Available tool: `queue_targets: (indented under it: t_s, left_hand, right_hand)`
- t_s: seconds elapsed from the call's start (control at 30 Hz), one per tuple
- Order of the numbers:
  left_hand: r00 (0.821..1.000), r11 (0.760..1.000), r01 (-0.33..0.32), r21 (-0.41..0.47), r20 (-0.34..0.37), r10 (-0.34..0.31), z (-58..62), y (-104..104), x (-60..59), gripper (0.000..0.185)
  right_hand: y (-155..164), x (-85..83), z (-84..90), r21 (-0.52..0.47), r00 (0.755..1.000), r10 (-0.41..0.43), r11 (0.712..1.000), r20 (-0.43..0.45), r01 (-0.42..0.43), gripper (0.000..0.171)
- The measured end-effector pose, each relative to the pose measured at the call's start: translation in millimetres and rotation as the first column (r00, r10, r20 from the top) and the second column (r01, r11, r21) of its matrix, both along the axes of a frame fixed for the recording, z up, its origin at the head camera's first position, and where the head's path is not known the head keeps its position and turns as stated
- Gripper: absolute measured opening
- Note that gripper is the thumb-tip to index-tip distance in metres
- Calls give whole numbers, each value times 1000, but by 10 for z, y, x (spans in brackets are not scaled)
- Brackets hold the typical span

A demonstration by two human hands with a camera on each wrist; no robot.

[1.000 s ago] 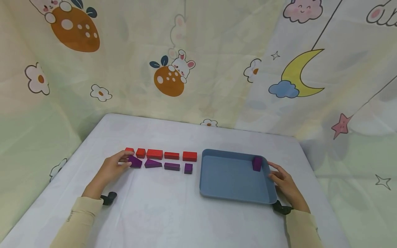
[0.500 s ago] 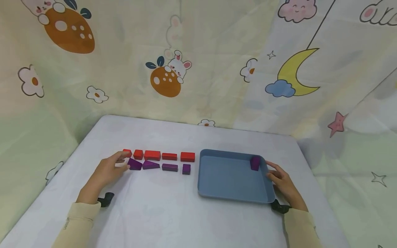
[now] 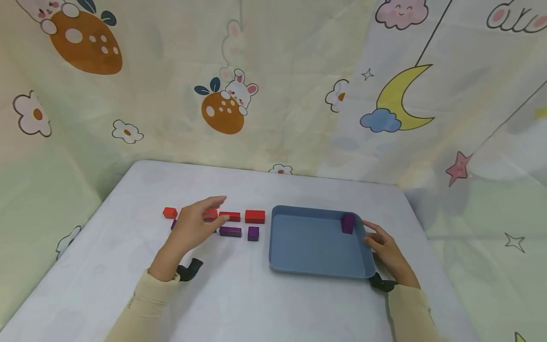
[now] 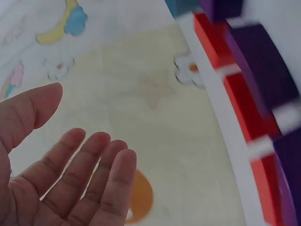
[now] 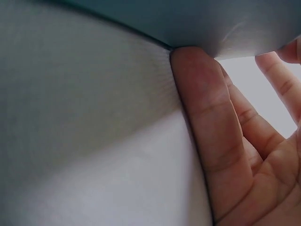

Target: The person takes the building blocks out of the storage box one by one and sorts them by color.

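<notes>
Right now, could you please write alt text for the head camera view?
A person's open left hand hovers over rows of red and purple blocks, while the right hand touches a blue tray holding one purple block.

White-clothed table [image 3: 256, 304]: row of red blocks [image 3: 254, 216], purple blocks [image 3: 231, 232], blue tray [image 3: 316, 270].

L hand [image 3: 194, 223] hides 2 purple wedges + some red blocks, wrist-cam blocks [image 4: 254, 84] blurred
</notes>
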State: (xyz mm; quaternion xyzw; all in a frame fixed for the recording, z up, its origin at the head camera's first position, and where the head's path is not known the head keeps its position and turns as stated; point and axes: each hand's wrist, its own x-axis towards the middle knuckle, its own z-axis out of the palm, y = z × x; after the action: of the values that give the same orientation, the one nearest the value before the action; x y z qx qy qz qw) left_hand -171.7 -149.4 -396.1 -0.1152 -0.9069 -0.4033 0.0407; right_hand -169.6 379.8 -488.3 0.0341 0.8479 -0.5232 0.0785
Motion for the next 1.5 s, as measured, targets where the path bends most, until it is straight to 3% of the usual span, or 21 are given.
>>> queue_targets:
  t_s: [0.1,0.2,0.43,0.57,0.73,0.9,1.27,1.5]
  left_hand:
    - [996,995,85,45,18,-86,41,298,-97,54]
    - [981,979,186,89,37,-190,87,590,-192,49]
    - [900,883,426,197,6,-436,62,1175,-450,39]
    - [864,840,475,262,40,-502,-35,1502,-588,38]
    - [842,823,503,263,63,-535,-171,1879,-722,38]
    - [838,826,507,248,83,-539,-307,2194,-810,37]
    - [874,884,391,255,199,-443,-618,2709,-867,37]
    - [890,910,295,291,263,-373,-692,2936,-873,37]
  right_hand:
    - [10,-8,-9,-13,1000,-3,1000,0,3,62]
    - [17,-14,-18,-13,1000,-3,1000,1,3,63]
    - [18,-27,-5,-19,1000,-4,1000,-3,4,61]
    - [17,-26,2,-15,1000,-3,1000,-7,3,61]
    - [15,-5,8,-19,1000,-12,1000,-2,12,62]
    - [10,10,19,-21,1000,-18,1000,8,18,62]
    - [-8,24,16,-80,1000,-14,997,-13,13,60]
    - [-6,23,19,-77,1000,-16,997,-14,15,60]
